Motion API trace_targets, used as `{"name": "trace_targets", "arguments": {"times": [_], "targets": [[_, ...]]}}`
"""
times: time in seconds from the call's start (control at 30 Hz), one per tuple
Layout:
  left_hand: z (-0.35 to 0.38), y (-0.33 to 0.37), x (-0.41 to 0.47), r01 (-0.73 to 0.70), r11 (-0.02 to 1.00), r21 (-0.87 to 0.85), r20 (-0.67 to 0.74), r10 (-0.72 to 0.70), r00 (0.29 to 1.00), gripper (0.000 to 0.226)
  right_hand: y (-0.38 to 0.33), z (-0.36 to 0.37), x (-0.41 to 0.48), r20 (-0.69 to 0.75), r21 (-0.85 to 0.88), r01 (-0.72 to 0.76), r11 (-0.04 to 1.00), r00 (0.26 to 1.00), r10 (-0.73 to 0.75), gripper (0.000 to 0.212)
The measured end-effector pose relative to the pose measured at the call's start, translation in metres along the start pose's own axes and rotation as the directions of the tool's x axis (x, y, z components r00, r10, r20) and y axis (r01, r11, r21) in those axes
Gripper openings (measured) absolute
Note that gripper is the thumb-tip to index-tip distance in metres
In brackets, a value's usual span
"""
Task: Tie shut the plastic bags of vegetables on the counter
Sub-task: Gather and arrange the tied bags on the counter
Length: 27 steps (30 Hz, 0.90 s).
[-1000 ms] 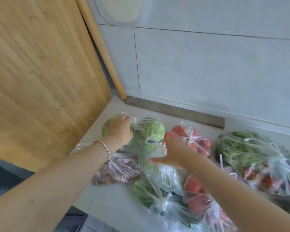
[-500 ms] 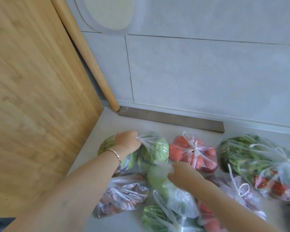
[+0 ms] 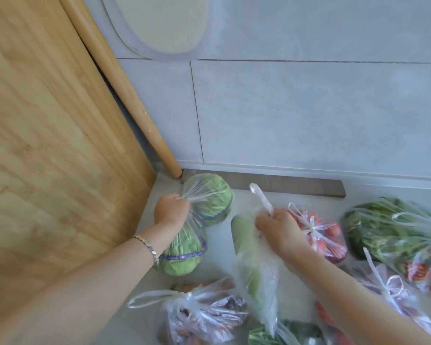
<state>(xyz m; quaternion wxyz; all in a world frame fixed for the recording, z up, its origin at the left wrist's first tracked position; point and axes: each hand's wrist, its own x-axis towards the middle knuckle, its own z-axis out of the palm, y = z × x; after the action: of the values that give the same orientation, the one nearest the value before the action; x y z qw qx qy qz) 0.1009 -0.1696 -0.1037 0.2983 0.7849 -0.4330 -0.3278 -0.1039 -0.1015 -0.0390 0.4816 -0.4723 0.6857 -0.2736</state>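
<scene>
Since a moment ago, right hand (image 3: 279, 230) has lifted the pale-gourd bag (image 3: 253, 260) by its neck; left hand (image 3: 171, 210) fists the cabbage bag (image 3: 207, 202)'s gathered mouth; keep both necks taut, twist before knotting.

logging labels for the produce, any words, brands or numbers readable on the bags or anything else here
None: no readable text anywhere in this view.
The purple bands on the bag of cabbages held by the left hand are too blurred to tell if they are printed.
The wooden board and wall tiles are plain.
</scene>
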Motion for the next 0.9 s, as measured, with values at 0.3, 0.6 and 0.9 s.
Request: {"name": "trace_targets", "arguments": {"times": [0.3, 0.6, 0.9], "targets": [[-0.028, -0.016, 0.06, 0.093, 0.988, -0.125, 0.04, -0.089, 0.995, 0.028, -0.048, 0.08, 0.056, -0.061, 0.131, -0.004, 0.991, 0.998, 0.012, 0.029], [-0.046, -0.026, 0.094, 0.072, 0.996, -0.052, 0.019, -0.071, 0.997, 0.035, -0.068, 0.143, 0.109, -0.066, 0.208, -0.11, 0.972, 0.99, 0.126, 0.023], [-0.05, -0.028, 0.097, -0.029, 0.99, 0.14, 0.021, 0.027, 0.999, 0.028, -0.051, 0.123, 0.104, 0.055, 0.373, -0.16, 0.914, 0.987, 0.151, 0.014]]}}
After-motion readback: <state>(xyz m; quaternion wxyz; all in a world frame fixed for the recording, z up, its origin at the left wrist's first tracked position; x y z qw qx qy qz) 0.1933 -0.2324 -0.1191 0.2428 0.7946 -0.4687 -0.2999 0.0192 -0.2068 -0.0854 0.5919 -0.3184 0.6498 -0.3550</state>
